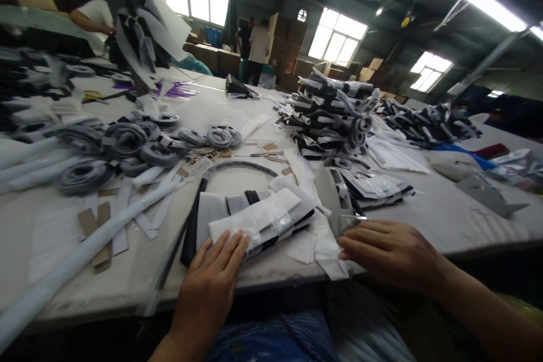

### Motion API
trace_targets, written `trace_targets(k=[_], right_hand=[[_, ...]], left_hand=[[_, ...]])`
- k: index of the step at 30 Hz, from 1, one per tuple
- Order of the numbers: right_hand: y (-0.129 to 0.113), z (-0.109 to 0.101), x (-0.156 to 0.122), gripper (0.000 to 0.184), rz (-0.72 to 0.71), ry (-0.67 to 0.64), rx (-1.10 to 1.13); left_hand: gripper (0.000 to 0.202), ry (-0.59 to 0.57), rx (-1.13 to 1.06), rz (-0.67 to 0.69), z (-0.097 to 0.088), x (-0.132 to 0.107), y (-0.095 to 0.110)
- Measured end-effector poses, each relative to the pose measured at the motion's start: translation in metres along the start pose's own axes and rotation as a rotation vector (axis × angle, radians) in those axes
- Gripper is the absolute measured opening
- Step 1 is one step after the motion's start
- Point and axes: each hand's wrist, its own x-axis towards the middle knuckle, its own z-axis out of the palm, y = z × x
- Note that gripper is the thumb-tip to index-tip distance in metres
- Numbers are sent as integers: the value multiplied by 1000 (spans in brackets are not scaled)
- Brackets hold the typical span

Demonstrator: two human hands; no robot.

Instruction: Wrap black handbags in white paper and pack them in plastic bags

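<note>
My left hand (216,271) lies with its fingers spread on a folded white paper bundle (263,218), pressing it onto a black and grey bag (206,212). The bag's strap (241,166) loops out behind it. To the right stands a grey tape dispenser (333,201), with a metal edge at its front end. My right hand (386,251) is at that end, its fingers curled and pressed together. Whatever sits between those fingertips is hidden. Crumpled white paper (328,249) lies between the two hands at the table's front edge.
Coiled grey straps (127,138) and cardboard strips (102,232) cover the left. A long white roll (85,260) crosses the front left. Stacked black and white bags (331,116) rise behind the dispenser. Yellow-handled scissors (93,96) lie far left. People (258,45) stand beyond the table.
</note>
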Motion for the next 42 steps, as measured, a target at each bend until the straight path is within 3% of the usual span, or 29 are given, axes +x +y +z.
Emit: trace_targets(k=[9, 14, 18, 23, 34, 38, 42], right_hand=[[5, 45, 124, 27, -276, -207, 263], [9, 74, 172, 23, -345, -400, 313], [6, 84, 199, 18, -373, -557, 245], [6, 89, 218, 11, -375, -656, 168], [12, 108, 239, 27, -381, -731, 191], [13, 104, 241, 28, -360, -753, 200], [17, 86, 240, 24, -268, -740, 154]], left_hand=[[45, -2, -90, -104, -5, 4, 8], [47, 2, -89, -122, -4, 4, 9], [50, 17, -97, -137, -3, 5, 9], [42, 41, -140, -158, -1, 3, 9], [37, 70, -159, -141, 0, 3, 8], [37, 57, -167, -148, 0, 2, 8], [37, 60, -172, -163, 1, 1, 9]])
